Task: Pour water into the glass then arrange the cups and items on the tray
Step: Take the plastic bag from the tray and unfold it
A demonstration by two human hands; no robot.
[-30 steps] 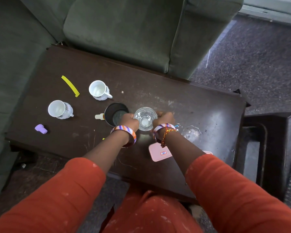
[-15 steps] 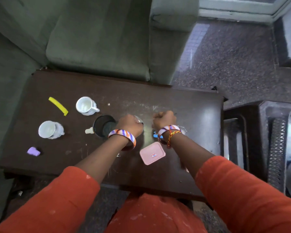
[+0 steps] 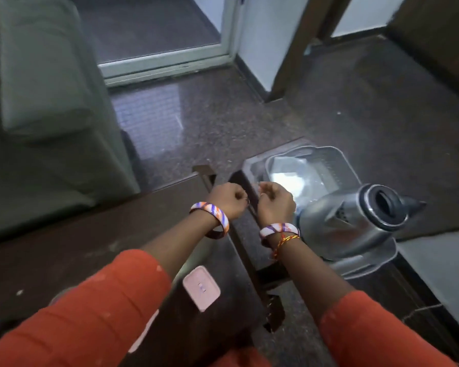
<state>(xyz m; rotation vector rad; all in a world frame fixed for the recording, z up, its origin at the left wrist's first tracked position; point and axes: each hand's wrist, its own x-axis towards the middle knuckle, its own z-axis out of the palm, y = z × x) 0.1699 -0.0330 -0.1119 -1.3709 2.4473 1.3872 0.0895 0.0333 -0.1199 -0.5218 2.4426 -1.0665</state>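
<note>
Seemingly both hands, left [image 3: 227,199] and right [image 3: 274,202], curl in an empty grip; no writing legible.

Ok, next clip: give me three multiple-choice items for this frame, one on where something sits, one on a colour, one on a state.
1. Where is the metal kettle relative to the right hand?
A. To its right
B. To its left
C. Beneath the sofa

2. What colour are the sleeves?
A. Blue
B. Orange-red
C. White

3. What is the left hand doing?
A. Holding a cup
B. Lying flat on the table
C. Fingers curled, holding nothing visible

Answers: 1 A, the kettle stands on the low side table right of the right hand, in front of the clear plastic tray. 2 B, both forearms wear orange-red fabric. 3 C, the left hand is fisted above the dark table edge with no object seen in it.
</note>
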